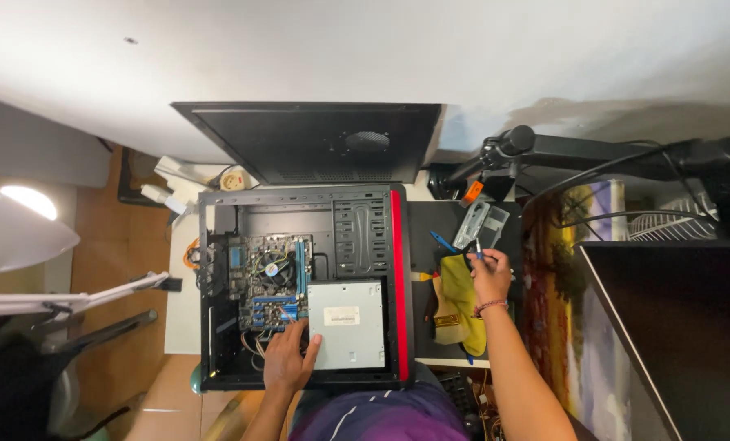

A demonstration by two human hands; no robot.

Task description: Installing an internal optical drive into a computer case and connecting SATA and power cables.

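Note:
An open black computer case [222, 376] with a red front strip lies flat on the desk. Inside it sit a motherboard [269, 278] with a round cooler fan and a grey metal drive [346, 324]. My left hand [288, 357] rests inside the case at the drive's lower left corner, fingers spread against it. My right hand [490, 276] is outside the case to the right, above a yellow cloth [458, 304], with its fingers closed on a thin blue-tipped tool [478, 247].
The removed black side panel [316, 139] leans behind the case. A clear plastic packet [478, 223] and a blue pen-like tool [442, 241] lie on the dark mat. A monitor arm [594, 151], a dark monitor [683, 327], a white lamp [14, 237] and a power strip [233, 180] surround the desk.

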